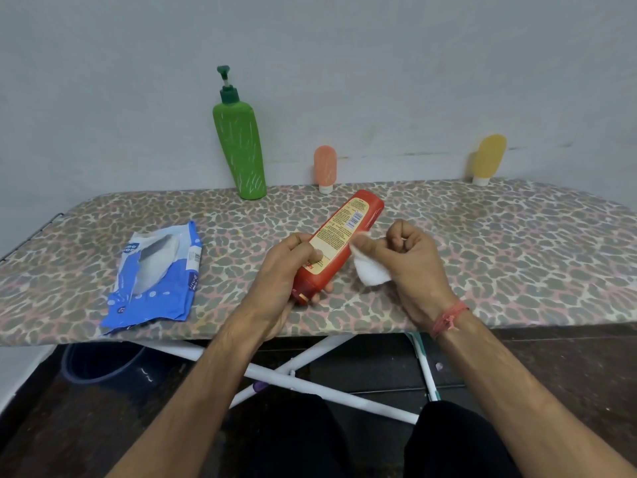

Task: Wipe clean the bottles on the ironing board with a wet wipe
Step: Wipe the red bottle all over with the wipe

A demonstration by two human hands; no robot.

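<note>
My left hand (286,270) grips the lower end of a red bottle (348,229) with a yellow label, tilted up and away over the ironing board (499,243). My right hand (410,260) pinches a white wet wipe (370,272) against the bottle's right side. A tall green pump bottle (240,146) stands at the board's far edge. A small peach tube (325,167) stands to its right, cap down. A yellow tube (487,158) stands at the far right, also cap down.
A blue wet wipe pack (155,274) lies open on the board's left part, near the front edge. A grey wall runs directly behind the board. Below are the board's white crossed legs (303,360) and a dark bucket (103,363) on the floor.
</note>
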